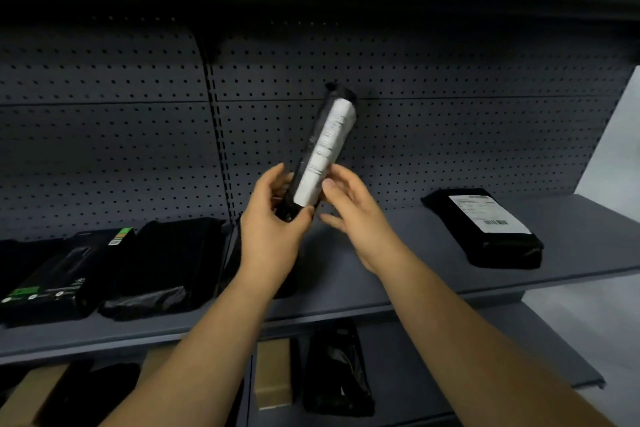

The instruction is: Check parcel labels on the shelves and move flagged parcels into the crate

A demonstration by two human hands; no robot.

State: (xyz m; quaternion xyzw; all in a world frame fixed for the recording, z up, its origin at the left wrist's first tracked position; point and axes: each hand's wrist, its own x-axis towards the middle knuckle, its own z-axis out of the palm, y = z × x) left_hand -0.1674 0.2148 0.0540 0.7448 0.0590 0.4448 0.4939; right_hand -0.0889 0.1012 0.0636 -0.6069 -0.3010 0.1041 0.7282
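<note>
I hold the long black parcel (325,146) tilted up above the grey shelf (381,274), white label facing me, my left hand (273,229) curled round its lower end and my right hand (356,218) loose-fingered just beside it, thumb at the label's edge. Behind is a grey pegboard (104,135). A labelled black parcel (485,229) lies far right, dark packages (166,263) left, and cardboard boxes (272,374) on the lower shelf (433,357).

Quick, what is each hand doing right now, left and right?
Left hand: grips the lower end of the black parcel.
Right hand: open, fingers relaxed, thumb beside the parcel; contact cannot be told.
</note>
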